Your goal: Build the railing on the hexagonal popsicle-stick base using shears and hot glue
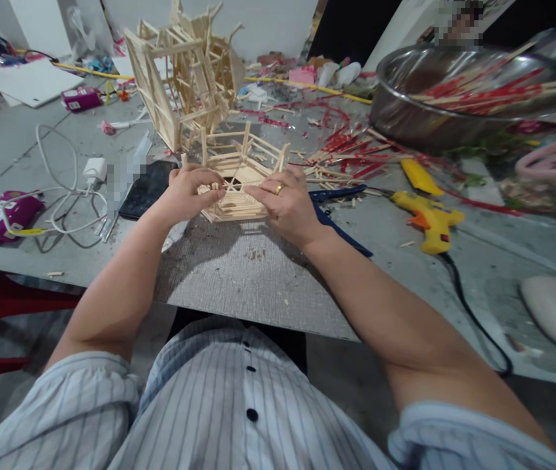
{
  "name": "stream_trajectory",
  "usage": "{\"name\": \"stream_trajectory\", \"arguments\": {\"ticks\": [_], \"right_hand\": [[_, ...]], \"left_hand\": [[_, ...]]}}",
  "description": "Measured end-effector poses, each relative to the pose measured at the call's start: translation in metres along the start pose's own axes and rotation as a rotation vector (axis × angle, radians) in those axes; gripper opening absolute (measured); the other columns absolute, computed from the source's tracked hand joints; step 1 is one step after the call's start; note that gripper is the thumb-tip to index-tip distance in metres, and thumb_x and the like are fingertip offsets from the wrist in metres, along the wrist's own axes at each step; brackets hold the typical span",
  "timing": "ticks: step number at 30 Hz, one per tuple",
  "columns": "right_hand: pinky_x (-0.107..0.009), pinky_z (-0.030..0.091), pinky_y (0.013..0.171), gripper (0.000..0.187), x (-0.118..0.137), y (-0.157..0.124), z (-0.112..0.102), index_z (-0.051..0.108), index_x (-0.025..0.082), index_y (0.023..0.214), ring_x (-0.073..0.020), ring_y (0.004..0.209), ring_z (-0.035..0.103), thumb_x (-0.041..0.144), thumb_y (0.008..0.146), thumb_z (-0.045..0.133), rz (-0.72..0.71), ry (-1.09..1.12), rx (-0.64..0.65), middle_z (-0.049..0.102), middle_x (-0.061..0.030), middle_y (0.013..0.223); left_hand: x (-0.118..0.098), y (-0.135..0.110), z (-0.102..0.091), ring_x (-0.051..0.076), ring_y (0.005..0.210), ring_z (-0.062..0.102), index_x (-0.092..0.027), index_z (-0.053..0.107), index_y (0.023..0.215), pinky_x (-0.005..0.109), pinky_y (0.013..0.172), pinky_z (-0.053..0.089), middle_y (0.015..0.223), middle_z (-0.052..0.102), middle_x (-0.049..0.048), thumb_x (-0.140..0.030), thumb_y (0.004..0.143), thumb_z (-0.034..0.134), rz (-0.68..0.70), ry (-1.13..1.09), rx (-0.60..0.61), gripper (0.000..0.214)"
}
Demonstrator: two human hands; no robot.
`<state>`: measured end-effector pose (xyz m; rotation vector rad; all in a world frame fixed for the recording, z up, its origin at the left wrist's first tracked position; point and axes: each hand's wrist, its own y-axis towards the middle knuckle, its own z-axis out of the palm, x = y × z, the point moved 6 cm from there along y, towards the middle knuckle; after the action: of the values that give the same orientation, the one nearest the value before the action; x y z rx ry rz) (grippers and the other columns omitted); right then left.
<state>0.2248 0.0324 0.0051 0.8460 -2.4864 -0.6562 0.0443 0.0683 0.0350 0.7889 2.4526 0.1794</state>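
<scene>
A small frame of pale wooden sticks (236, 212) rests on the grey table in front of me, with short posts standing up from its rim. My left hand (194, 189) is closed on its left side, fingers bent over the sticks. At the right side, my right hand (287, 202), with a ring on one finger, pinches at the frame's inner part. Fingertips of both hands come close together over the middle. Whether a separate stick is between them is too small to tell. Behind stands a larger wooden stick structure (184, 85), apart from my hands.
A yellow glue gun (429, 219) lies at right, its black cord running to the front edge. Blue-handled pliers (341, 228) lie beside my right wrist. A steel basin (390, 117) holds red-and-wood sticks. A black phone (147, 189) and white charger (95, 170) lie left.
</scene>
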Motion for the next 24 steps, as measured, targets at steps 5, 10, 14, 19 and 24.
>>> {"name": "stream_trajectory", "arguments": {"ticks": [5, 10, 14, 19, 24], "right_hand": [[-0.056, 0.031, 0.112, 0.036, -0.001, 0.001, 0.001, 0.065, 0.031, 0.119, -0.0277, 0.111, 0.055, 0.023, 0.096, 0.039, 0.005, -0.027, 0.013, 0.067, -0.0068, 0.104], [-0.056, 0.035, 0.108, 0.038, -0.002, 0.002, 0.001, 0.064, 0.029, 0.124, -0.0285, 0.11, 0.055, 0.026, 0.096, 0.039, 0.011, -0.012, 0.044, 0.068, -0.0081, 0.104], [-0.056, 0.037, 0.106, 0.043, 0.0, 0.004, -0.002, 0.063, 0.035, 0.128, -0.0276, 0.107, 0.056, 0.024, 0.096, 0.037, 0.005, -0.009, 0.067, 0.068, -0.0072, 0.103], [-0.055, 0.039, 0.105, 0.042, 0.001, 0.004, -0.003, 0.065, 0.033, 0.125, -0.0273, 0.106, 0.057, 0.025, 0.098, 0.035, 0.005, -0.026, 0.075, 0.069, -0.0083, 0.103], [-0.052, 0.039, 0.107, 0.04, -0.009, -0.001, -0.008, 0.056, 0.026, 0.133, -0.0285, 0.121, 0.053, 0.033, 0.097, 0.04, -0.019, 0.0, -0.039, 0.062, -0.0098, 0.128]], "left_hand": [[-0.001, 0.0, 0.0, 0.029, 0.12, 0.056, -0.025, 0.071, 0.093, 0.055, 0.108, 0.031, 0.115, 0.072, 0.0062, -0.034, 0.085, 0.061, -0.016, 0.014, 0.009, 0.015], [-0.007, -0.003, -0.001, 0.029, 0.12, 0.054, -0.025, 0.071, 0.093, 0.057, 0.108, 0.028, 0.11, 0.072, 0.0053, -0.033, 0.086, 0.06, -0.03, 0.026, -0.006, 0.015], [-0.009, -0.004, -0.001, 0.028, 0.116, 0.055, -0.025, 0.07, 0.092, 0.056, 0.109, 0.027, 0.107, 0.072, 0.0034, -0.033, 0.085, 0.06, -0.035, 0.007, -0.028, 0.014], [-0.01, -0.003, -0.001, 0.027, 0.113, 0.057, -0.025, 0.069, 0.088, 0.054, 0.109, 0.029, 0.1, 0.072, 0.0024, -0.032, 0.083, 0.061, -0.008, 0.001, -0.053, 0.011], [-0.011, -0.003, -0.002, 0.028, 0.11, 0.059, -0.023, 0.069, 0.087, 0.058, 0.108, 0.028, 0.1, 0.072, 0.0036, -0.031, 0.084, 0.06, -0.029, 0.019, -0.042, 0.012]]}}
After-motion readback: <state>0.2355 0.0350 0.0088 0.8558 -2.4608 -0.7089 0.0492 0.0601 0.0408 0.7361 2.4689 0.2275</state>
